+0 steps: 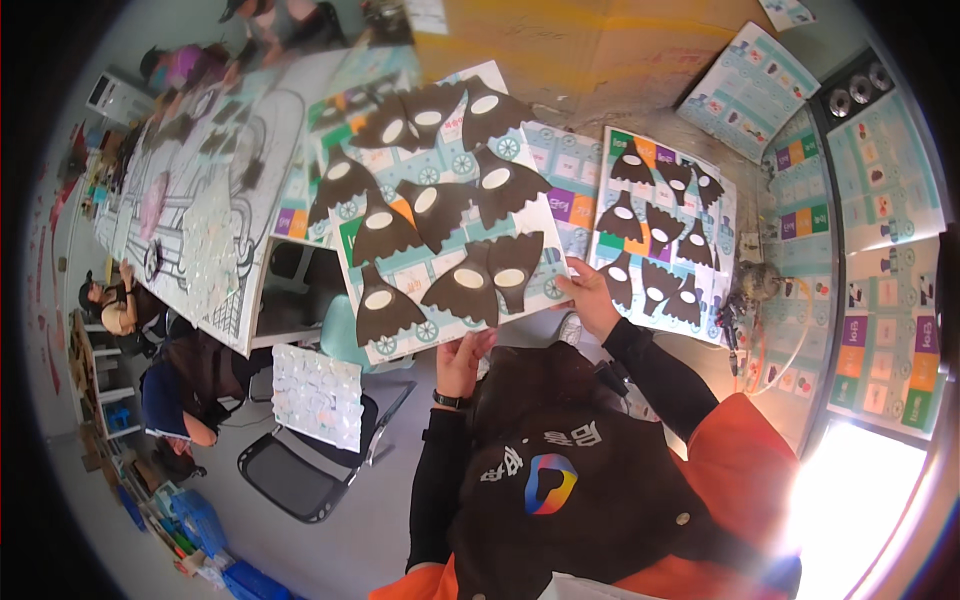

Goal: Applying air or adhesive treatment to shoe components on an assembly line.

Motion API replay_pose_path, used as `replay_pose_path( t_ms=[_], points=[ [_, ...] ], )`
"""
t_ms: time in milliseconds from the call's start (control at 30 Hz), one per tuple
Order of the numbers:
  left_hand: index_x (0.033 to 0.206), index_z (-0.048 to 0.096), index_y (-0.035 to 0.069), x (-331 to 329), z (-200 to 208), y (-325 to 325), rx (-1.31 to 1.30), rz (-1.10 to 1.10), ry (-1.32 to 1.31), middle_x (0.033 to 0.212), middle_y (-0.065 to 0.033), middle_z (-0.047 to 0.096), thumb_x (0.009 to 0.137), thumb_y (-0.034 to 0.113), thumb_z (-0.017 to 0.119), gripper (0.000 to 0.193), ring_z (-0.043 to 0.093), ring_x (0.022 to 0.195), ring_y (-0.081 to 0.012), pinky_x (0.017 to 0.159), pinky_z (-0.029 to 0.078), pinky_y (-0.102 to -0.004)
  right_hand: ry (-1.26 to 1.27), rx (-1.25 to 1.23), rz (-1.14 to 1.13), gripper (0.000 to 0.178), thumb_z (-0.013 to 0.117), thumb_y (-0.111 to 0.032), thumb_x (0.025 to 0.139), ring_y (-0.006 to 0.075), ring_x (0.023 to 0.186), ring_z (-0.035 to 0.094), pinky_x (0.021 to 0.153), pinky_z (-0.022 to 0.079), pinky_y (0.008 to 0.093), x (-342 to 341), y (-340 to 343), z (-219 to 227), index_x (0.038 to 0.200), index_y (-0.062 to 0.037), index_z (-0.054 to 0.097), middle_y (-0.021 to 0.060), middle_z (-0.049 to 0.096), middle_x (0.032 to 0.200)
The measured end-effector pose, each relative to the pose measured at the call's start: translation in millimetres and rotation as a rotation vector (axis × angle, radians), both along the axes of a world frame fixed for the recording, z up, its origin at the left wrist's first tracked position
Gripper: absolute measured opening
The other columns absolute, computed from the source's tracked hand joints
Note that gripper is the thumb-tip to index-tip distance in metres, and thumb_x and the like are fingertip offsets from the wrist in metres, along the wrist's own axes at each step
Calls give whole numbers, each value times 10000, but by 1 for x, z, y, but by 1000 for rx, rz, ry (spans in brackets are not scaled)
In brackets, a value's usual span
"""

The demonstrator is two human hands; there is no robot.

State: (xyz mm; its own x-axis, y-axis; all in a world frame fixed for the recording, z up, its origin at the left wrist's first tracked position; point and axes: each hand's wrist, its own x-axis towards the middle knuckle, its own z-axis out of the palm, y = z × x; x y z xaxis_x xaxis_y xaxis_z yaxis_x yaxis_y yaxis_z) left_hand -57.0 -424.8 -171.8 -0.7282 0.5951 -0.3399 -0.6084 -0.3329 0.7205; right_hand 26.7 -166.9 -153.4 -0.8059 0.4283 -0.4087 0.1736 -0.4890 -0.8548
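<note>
With both hands I hold a white printed board, patterned with teal carts and wheels, raised and slightly tilted in front of me. Several dark brown dress-shaped cutouts, each with a white oval, lie over it. My left hand grips the near edge, thumb at the rim. Around the near right corner my right hand is closed. The fingers under the board are hidden. Just beyond my right hand, a similar board with smaller brown cutouts rests on other printed sheets.
On the left stands a table with a large line drawing. A black folding chair bears a bumpy whitish sheet. Several people are around the table, one seated person near the chair. Printed boards line the right wall.
</note>
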Motion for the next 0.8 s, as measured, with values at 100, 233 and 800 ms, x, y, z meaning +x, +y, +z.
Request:
replay_pose_path(
  t_ms=[100,233,800],
  points=[
    [1243,479,10,-26,13,-27,70,93,-25,1169,-156,612,990,60,455,259,634,1057,-333,913,539,-451,-11,-28,25,301,548,-74,952,166,829,674,651,600,314,-39,-31,11,1253,-62,530,86,676,959],
    [1215,484,37,-40,30,-57,89,301,-39,1123,-132,623,998,102,462,227,658,987,-301,888,553,-463,65,-47,132,343,560,-92,952,176,820,676,644,598,318,-78,-64,18,1285,-42,493,101,675,974],
    [1137,547,68,-160,-28,-310,-103,628,-42,987,-70,662,955,83,554,182,678,823,-222,783,578,-408,-77,38,835,513,545,-206,981,216,999,648,798,557,327,-212,-182,40,1446,-101,355,131,609,1169]
  ],
)
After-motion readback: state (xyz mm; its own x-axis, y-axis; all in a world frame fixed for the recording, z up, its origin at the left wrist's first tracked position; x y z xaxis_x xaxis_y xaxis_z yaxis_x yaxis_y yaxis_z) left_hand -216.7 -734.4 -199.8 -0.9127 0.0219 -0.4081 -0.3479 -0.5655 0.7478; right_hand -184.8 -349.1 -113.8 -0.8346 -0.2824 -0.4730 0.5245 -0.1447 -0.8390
